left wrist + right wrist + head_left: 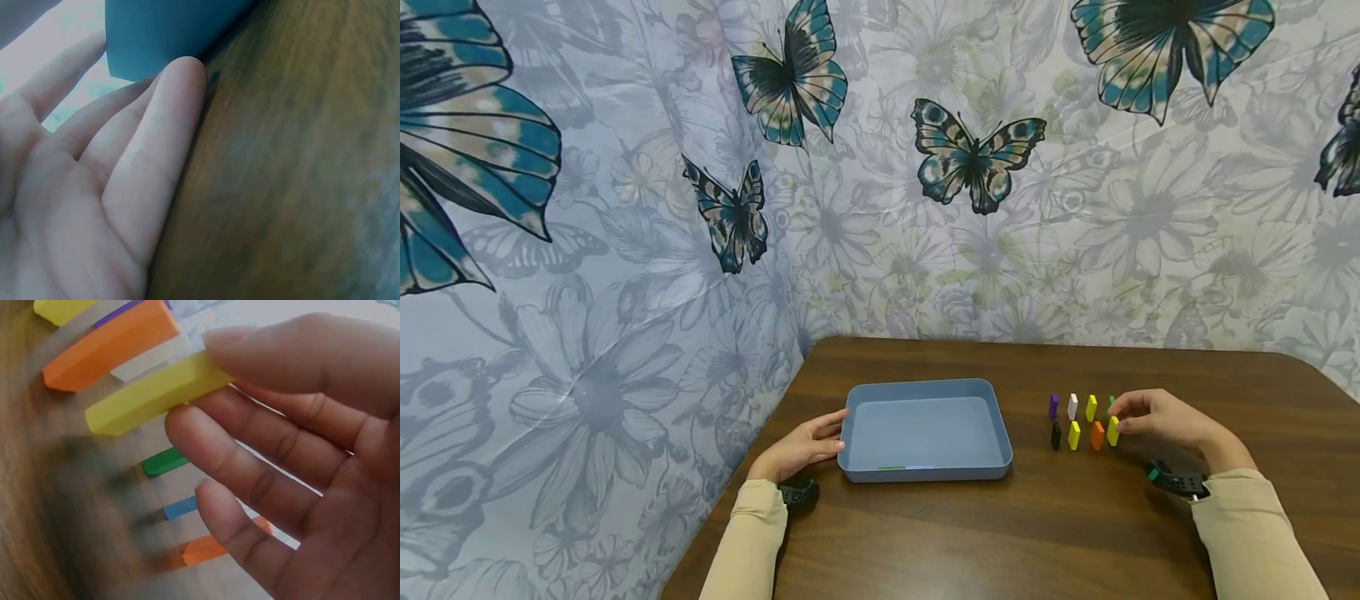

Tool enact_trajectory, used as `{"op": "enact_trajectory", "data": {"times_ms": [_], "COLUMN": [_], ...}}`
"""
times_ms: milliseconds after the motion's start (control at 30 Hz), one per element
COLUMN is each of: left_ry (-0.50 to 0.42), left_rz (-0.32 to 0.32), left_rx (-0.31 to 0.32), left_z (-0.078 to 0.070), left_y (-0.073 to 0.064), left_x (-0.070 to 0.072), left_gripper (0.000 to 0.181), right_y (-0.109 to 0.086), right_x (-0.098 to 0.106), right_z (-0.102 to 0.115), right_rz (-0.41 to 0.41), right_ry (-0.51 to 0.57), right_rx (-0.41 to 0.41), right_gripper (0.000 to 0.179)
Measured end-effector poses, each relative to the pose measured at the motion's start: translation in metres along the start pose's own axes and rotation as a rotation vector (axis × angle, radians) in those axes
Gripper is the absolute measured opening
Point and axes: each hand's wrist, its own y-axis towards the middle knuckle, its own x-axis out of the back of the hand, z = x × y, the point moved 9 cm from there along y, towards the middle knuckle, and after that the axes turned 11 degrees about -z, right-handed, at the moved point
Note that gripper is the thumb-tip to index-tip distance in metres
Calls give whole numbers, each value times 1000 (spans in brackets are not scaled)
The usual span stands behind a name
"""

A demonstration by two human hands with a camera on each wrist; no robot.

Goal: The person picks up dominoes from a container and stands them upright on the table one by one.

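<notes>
Between its thumb and fingers, my right hand (1172,423) pinches a yellow domino-like block (150,400), upright at the right end of the near row. Left of it in that row stand an orange block (1097,436), another yellow block (1074,436) and a black block (1056,435). The far row has a purple block (1053,406), a white block (1072,407), a yellow block (1091,408) and a green block (164,462), partly hidden by my fingers. My left hand (801,447) touches the left side of a shallow blue-grey tray (925,433) with nearly straight fingers.
Beyond the green block, the right wrist view shows a blue block (179,508) and another orange block (203,550), which my hand hides in the head view. The brown wooden table (985,542) meets butterfly-patterned cloth (880,275) at its back and left.
</notes>
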Motion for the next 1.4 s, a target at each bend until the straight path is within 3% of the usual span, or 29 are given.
{"op": "enact_trajectory", "data": {"times_ms": [200,467,667,967,1067,1200,1400], "left_ry": [-7,-4,0,-3,-2,-4,-6], "left_rz": [-1,1,3,4,0,3,2], "left_rx": [-1,0,-5,-7,-8,-7,-7], "left_z": [0,1,0,-1,-1,1,3], "left_y": [1,-1,-2,0,0,0,-2], "left_x": [1,0,-1,0,2,2,0], "left_gripper": [77,75,75,75,74,75,75], "right_y": [-2,-3,-3,-5,-3,5,31], "right_x": [-1,-5,-7,5,10,6,-20], "right_z": [-7,-5,-6,0,13,47,100], "right_rz": [-7,23,36,-36,-80,-121,-40], "right_ry": [-42,-29,-13,-130,-164,-188,-155], "right_rx": [-34,39,44,-60,-72,-33,49], "right_gripper": [26,21,22,33,36,33,29]}}
